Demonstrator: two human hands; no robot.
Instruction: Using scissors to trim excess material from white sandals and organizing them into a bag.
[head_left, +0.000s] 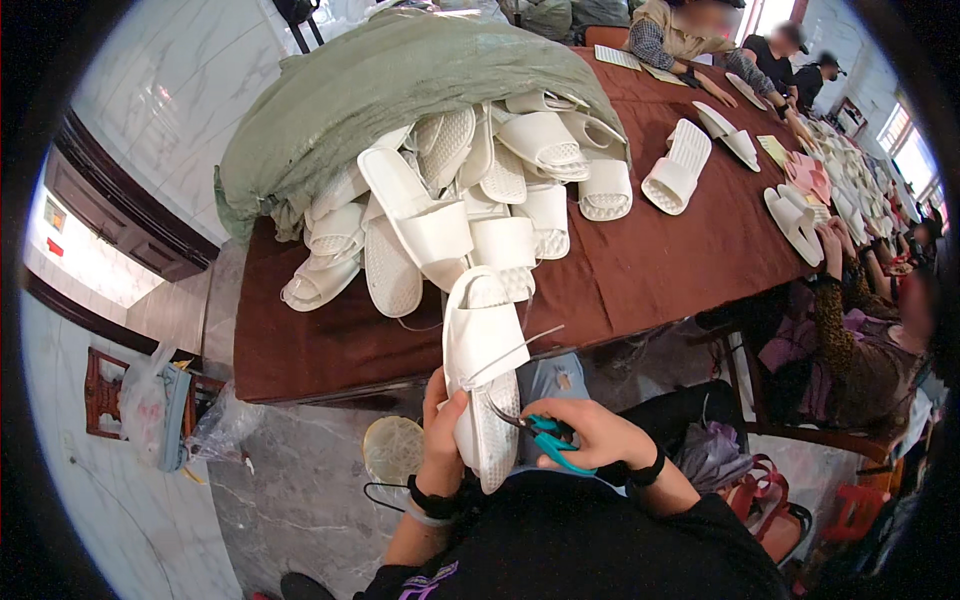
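A pair of white slide slippers (482,335), one seemingly against the other, stands in front of me with the toe end down. My left hand (442,425) is closed around their left edge. In my right hand (600,437) are cutting pliers (552,443) with teal-and-black handles, their jaws against the slipper just below its strap. A thin pale strip (530,342) sticks out across the strap to the right; where it is fastened I cannot make out. Just beyond, several more white slippers (420,225) spill from a green woven sack (400,75).
The sack lies on a long table with a brown cloth (640,275). Further right are loose slippers (680,165), a pink slipper (806,176) and other people at work. A round yellow-rimmed container (393,448) stands on the floor. Left, a chair (105,390) carries plastic bags.
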